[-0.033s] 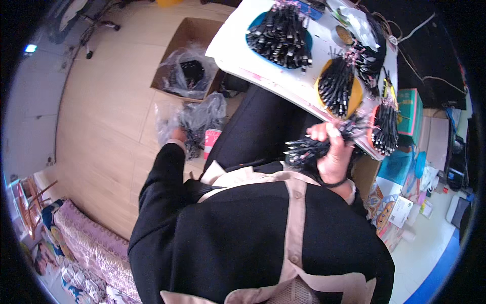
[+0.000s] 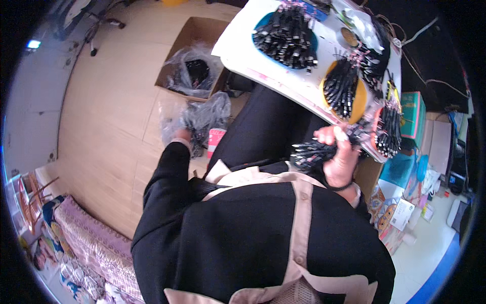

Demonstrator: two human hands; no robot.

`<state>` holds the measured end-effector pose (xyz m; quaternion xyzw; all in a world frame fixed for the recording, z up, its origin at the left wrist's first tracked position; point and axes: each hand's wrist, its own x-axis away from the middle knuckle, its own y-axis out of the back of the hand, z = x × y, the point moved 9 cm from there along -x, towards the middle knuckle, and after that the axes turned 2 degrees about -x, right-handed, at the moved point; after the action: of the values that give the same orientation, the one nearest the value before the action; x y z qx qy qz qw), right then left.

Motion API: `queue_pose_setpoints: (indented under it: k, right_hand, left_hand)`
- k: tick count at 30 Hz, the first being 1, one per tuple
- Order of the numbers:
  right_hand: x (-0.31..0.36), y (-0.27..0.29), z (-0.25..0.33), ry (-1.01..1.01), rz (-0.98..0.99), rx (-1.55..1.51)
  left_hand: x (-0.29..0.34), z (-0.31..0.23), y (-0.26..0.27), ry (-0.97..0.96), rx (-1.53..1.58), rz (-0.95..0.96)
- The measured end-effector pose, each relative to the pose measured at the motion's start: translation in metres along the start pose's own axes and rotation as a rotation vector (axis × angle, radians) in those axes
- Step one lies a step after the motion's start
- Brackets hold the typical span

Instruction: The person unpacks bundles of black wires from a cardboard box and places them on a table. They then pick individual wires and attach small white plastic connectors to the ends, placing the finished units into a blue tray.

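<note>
My right hand (image 2: 340, 159) is closed round a bundle of thin black cables (image 2: 310, 153) with light metal tips, held in front of my body at the table's near edge. More of the bundle sticks out beyond my thumb. Low on the left, my left hand (image 2: 182, 135) reaches to a clear plastic bag (image 2: 215, 107) on the floor; its fingers are hidden. Dark items show through the plastic. On the white table (image 2: 235, 43) lie bunches of black cables (image 2: 286, 38) in a blue dish, more cables (image 2: 342, 86) on a yellow plate (image 2: 360, 101), and another bunch (image 2: 389, 126) in a reddish dish.
An open cardboard box (image 2: 195, 33) holding a plastic bag with dark contents stands on the floor beyond my left hand. Near that hand is a pink and white container (image 2: 216, 138). A green box (image 2: 411, 114) stands right of the table. A patterned purple cloth (image 2: 91, 233) lies lower left.
The whole view has shifted slightly, with the scene a little further right. My right hand still grips the cable bundle; my left hand stays by the plastic bag.
</note>
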<state>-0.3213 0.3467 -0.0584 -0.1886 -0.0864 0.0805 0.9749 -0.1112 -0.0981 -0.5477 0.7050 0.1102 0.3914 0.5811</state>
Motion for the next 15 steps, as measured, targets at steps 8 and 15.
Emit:
queue_pose_setpoints:
  k: [8, 15]
  right_hand:
    - [0.011, 0.021, 0.02, 0.006, -0.087, 0.157]
    - [-0.002, 0.0, 0.001, -0.057, -0.012, 0.181]
  left_hand:
    - [0.02, -0.053, 0.048, -0.08, 0.405, -0.027]
    - [0.063, -0.055, 0.068, -0.248, 0.666, 0.018]
